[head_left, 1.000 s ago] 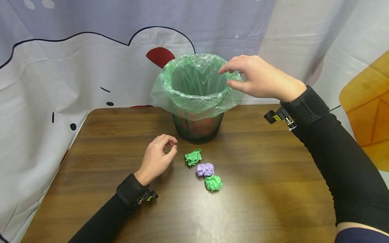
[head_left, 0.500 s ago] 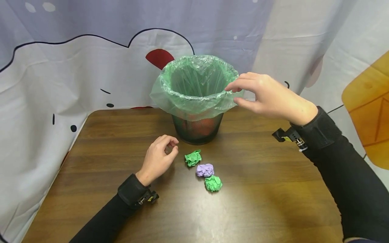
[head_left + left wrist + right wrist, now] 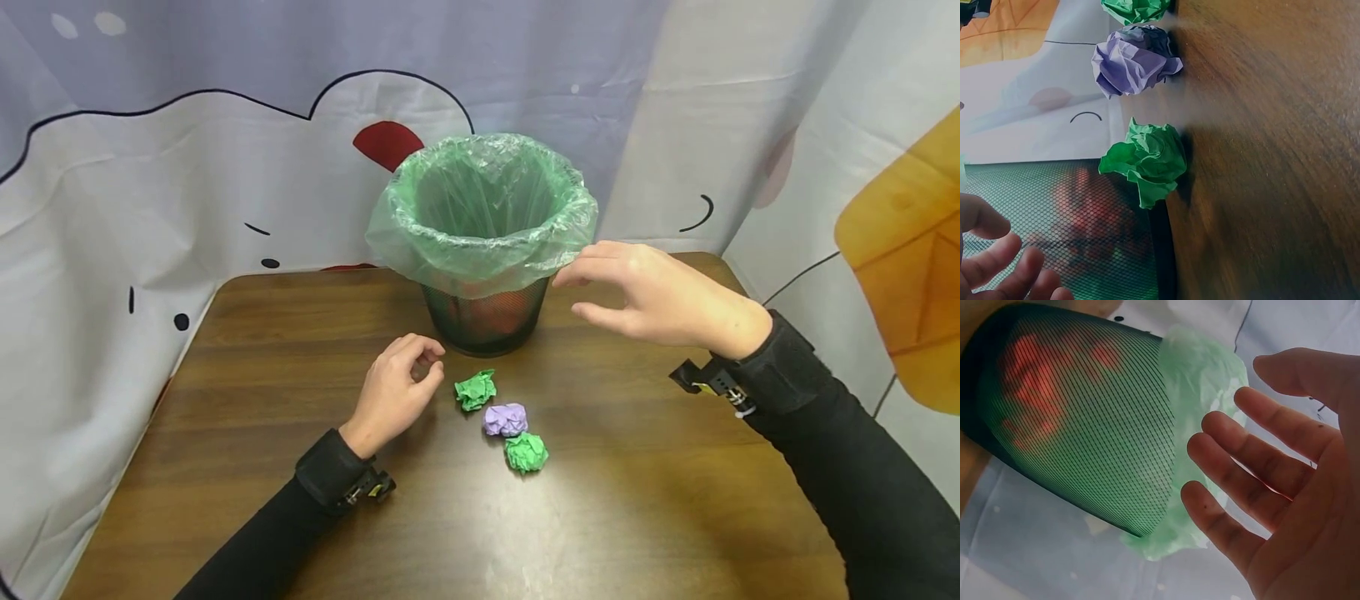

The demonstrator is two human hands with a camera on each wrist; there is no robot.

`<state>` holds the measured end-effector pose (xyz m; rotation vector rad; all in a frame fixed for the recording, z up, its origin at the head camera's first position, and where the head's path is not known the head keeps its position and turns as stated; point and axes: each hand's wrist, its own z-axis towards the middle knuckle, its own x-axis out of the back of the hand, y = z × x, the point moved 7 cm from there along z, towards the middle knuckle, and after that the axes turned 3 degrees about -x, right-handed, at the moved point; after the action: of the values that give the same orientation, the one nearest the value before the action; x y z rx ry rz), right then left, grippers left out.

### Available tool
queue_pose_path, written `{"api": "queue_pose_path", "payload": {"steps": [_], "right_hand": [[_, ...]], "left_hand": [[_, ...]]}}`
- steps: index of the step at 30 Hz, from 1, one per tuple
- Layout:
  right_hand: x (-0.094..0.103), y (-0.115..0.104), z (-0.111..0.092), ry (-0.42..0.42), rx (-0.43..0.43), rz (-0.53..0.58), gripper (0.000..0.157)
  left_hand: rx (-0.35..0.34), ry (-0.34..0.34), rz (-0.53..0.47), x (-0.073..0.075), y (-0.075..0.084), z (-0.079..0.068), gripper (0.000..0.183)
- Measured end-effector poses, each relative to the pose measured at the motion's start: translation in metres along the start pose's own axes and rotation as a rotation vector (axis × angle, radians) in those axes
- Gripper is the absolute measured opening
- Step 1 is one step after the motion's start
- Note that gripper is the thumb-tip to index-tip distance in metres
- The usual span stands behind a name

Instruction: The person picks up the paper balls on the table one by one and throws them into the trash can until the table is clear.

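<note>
Three crumpled paper balls lie on the table: a green paper ball (image 3: 476,390) nearest the bin, a purple paper ball (image 3: 506,420) and another green paper ball (image 3: 527,452) touching it. Left of the first ball my left hand (image 3: 393,387) holds nothing, its fingers loosely bent and apart from the paper. My right hand (image 3: 652,292) hovers beside the bin's right side with relaxed fingers and nothing in them. A dark mesh wastebasket (image 3: 486,321) with a green plastic liner (image 3: 480,258) folded over its rim stands behind the balls. Something reddish shows through its mesh in the right wrist view.
The brown wooden table (image 3: 300,325) carries all of these. A printed curtain (image 3: 247,192) hangs close behind the wastebasket and along both sides.
My right hand has come down from over the bin's rim to beside its right side, lower and toward me. My left hand and the paper balls have stayed nearly in place.
</note>
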<state>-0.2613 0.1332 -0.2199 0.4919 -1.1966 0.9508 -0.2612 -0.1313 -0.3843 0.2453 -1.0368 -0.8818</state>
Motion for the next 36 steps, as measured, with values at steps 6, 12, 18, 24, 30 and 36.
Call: {"api": "queue_pose_path", "payload": {"steps": [6, 12, 18, 24, 30, 36], "right_hand": [[-0.019, -0.002, -0.009, -0.035, -0.015, 0.014, 0.029], [-0.037, -0.001, -0.018, -0.060, -0.039, 0.021, 0.030], [-0.055, 0.001, -0.026, -0.094, -0.065, 0.054, 0.033], [-0.069, 0.004, -0.034, -0.111, -0.096, 0.083, 0.036], [-0.078, 0.007, -0.038, -0.121, -0.110, 0.110, 0.035], [-0.084, 0.009, -0.043, -0.128, -0.113, 0.119, 0.035]], "left_hand": [[-0.001, -0.011, 0.001, -0.002, 0.001, 0.000, 0.013], [-0.012, -0.023, -0.001, -0.005, 0.002, 0.001, 0.013], [-0.003, -0.067, 0.027, -0.010, 0.002, 0.003, 0.014], [0.017, -0.147, 0.079, -0.018, 0.004, 0.007, 0.020], [0.039, -0.233, 0.137, -0.028, 0.007, 0.010, 0.026], [0.006, -0.340, 0.159, -0.041, 0.010, 0.012, 0.035]]}}
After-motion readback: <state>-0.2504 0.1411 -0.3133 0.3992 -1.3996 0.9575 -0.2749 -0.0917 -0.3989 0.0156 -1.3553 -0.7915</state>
